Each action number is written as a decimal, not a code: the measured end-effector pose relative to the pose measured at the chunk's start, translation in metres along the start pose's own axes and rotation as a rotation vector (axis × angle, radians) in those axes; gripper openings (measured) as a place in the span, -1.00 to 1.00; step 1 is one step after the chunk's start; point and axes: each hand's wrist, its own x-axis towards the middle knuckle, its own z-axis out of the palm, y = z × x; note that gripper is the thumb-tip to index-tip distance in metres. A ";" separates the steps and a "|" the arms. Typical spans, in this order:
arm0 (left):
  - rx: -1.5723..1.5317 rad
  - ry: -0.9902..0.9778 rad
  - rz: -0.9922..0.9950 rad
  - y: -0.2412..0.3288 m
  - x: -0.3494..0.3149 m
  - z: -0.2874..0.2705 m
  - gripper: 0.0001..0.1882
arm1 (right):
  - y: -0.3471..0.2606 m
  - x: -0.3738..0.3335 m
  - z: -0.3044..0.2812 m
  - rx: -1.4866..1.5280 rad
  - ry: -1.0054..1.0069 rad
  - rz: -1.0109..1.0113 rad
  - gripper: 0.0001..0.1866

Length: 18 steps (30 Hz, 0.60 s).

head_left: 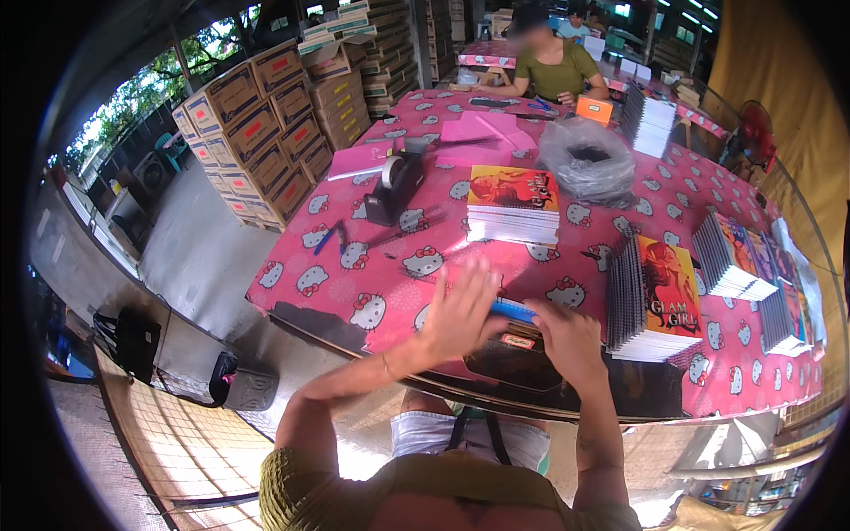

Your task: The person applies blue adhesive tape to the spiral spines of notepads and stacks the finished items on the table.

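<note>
The blue item (513, 309) I am watching lies between the two hands, close to the near edge of the table (282, 281). The left hand (465, 305) is flat and wide, its fingers stretched away from the body, its thumb side by the item's left end; I take this as a pressing or smoothing pose, though I cannot see whether the palm bears down. The right hand (567, 341) is narrower, its fingers bent at the item's right end. That seems meant to stop it from sliding, but I cannot tell whether they pinch it or merely rest against it. Just below the item I see a small red label (518, 341); whether it belongs to the same thing is too dark to judge.

Just beyond the hands sits a stack of notebooks (513, 199), colourful cover up, probably squared like that to stay steady. To the right of the right hand stands a taller notebook pile (655, 296), its spiral bindings facing the hands, perhaps for easy lifting. Beyond the left hand, off to the left, a tape dispenser (394, 188) stands near a pen (324, 242), likely set aside to leave working room yet within reach.
</note>
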 end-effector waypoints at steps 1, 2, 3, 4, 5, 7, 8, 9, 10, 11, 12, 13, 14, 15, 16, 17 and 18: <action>0.095 -0.032 -0.030 -0.013 0.028 -0.011 -0.09 | 0.000 0.004 -0.003 0.071 -0.029 -0.015 -0.72; 0.183 -0.054 -0.059 -0.017 0.040 -0.014 -0.08 | -0.001 0.003 -0.001 0.074 -0.038 -0.020 -0.72; 0.162 -0.117 0.065 -0.009 0.026 -0.011 -0.10 | 0.002 0.002 -0.002 0.062 -0.036 -0.022 -0.72; 0.080 -0.096 0.121 0.005 -0.001 0.002 -0.12 | 0.004 0.001 -0.004 0.050 -0.035 -0.024 -0.71; 0.019 -0.078 0.183 0.015 -0.032 0.014 -0.14 | 0.001 0.003 -0.007 0.081 -0.026 -0.033 -0.71; -0.133 -0.053 0.146 0.010 -0.017 0.008 -0.17 | 0.004 0.007 -0.005 0.081 -0.027 -0.049 -0.70; -0.057 -0.052 0.102 0.004 0.014 -0.001 -0.14 | 0.005 0.005 -0.007 0.073 -0.038 -0.042 -0.70; 0.020 -0.057 0.050 -0.004 0.041 -0.011 -0.10 | 0.006 0.005 -0.006 0.087 -0.043 -0.034 -0.70; 0.097 -0.062 -0.001 -0.008 0.054 -0.015 -0.07 | 0.007 0.005 -0.004 0.100 -0.048 -0.027 -0.70; 0.060 -0.104 0.102 0.001 0.032 -0.012 -0.06 | 0.009 0.006 -0.004 0.110 -0.057 -0.032 -0.69; -0.038 -0.097 0.124 0.014 0.008 -0.005 -0.08 | 0.009 0.006 -0.005 0.099 -0.052 -0.044 -0.69; -0.130 -0.094 0.156 0.024 -0.014 0.002 -0.11 | 0.008 0.004 -0.005 0.093 -0.037 -0.053 -0.68; -0.218 -0.097 0.191 0.025 -0.022 0.005 -0.13 | 0.007 0.004 -0.005 0.093 -0.020 -0.060 -0.68; -0.169 -0.080 0.091 0.021 0.004 -0.002 -0.16 | 0.010 0.004 -0.003 0.082 -0.030 -0.060 -0.65; -0.092 -0.061 0.062 0.011 0.030 -0.006 -0.14 | 0.010 0.004 -0.004 0.073 -0.040 -0.044 -0.63; -0.021 -0.042 0.025 0.003 0.052 -0.008 -0.11 | 0.011 0.005 -0.006 0.061 -0.059 -0.029 -0.61; 0.051 -0.023 -0.010 0.001 0.061 -0.009 -0.09 | 0.012 0.003 -0.007 0.050 -0.076 -0.014 -0.59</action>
